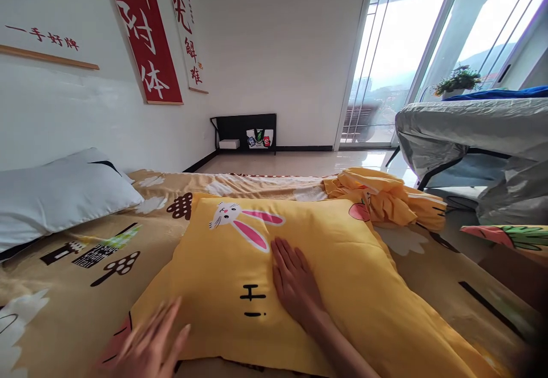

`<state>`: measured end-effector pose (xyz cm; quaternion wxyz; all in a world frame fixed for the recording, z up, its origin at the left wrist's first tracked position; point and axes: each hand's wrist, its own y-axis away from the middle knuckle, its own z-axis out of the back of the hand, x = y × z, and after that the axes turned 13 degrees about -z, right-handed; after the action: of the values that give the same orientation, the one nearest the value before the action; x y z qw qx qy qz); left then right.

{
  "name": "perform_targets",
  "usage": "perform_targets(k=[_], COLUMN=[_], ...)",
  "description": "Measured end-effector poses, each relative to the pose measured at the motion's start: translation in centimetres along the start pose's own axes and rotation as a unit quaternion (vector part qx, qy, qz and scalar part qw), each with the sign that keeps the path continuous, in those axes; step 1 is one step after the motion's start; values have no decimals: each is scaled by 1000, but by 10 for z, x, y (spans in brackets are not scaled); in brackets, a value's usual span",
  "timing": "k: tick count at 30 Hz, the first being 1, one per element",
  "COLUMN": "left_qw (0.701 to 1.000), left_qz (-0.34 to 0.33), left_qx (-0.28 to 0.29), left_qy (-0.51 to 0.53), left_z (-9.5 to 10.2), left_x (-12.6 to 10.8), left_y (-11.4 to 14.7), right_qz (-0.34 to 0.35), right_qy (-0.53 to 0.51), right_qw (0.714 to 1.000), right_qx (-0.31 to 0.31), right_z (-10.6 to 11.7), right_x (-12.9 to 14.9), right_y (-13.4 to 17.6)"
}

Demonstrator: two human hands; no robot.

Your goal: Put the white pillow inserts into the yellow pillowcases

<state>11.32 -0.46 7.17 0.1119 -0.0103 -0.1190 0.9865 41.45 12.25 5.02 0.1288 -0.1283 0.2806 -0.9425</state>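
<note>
A plump yellow pillow [325, 241] with a white rabbit print and the letters "Hi" lies flat on the bed in front of me. My right hand [297, 281] rests palm down on its middle, fingers stretched out just below the rabbit's ears. At the pillow's near left corner is my left hand [149, 344], a little blurred, with its fingers extended and thumb apart. It is over or on the pillow's edge; contact is hard to tell. Neither hand grips anything.
A brown patterned sheet [162, 252] covers the bed. A white pillow [60, 195] lies at the left by the wall. Crumpled yellow fabric [385, 195] is heaped beyond the yellow pillow's far right corner. Farther right stands a table under a silvery cover [471, 127], near glass doors [394, 52].
</note>
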Motion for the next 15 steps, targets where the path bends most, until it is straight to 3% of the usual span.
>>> perform_targets(k=[4,5,7,9,12,15], left_qw=[978,964,951,953,958,960], left_qz=[-199,-253,-289,-273,-244,-233], left_qx=[-67,-80,-107,-130,-148,-153], left_qy=[21,24,27,18,-1,1], left_z=[14,12,0,-17,-39,-44], left_x=[-82,-97,-115,-118,-110,-105], left_y=[-100,-123,-155,-169,-165,-158], right_qz=[3,4,0,-5,-30,-100], right_qy=[-2,-5,-7,1,26,61], right_qw=[1000,1000,1000,1000,999,993], right_qx=[-6,-5,2,12,26,32], right_z=[-2,-2,-1,2,8,16], right_x=[-4,-6,-13,-25,-49,-82], right_y=[2,3,5,9,20,45])
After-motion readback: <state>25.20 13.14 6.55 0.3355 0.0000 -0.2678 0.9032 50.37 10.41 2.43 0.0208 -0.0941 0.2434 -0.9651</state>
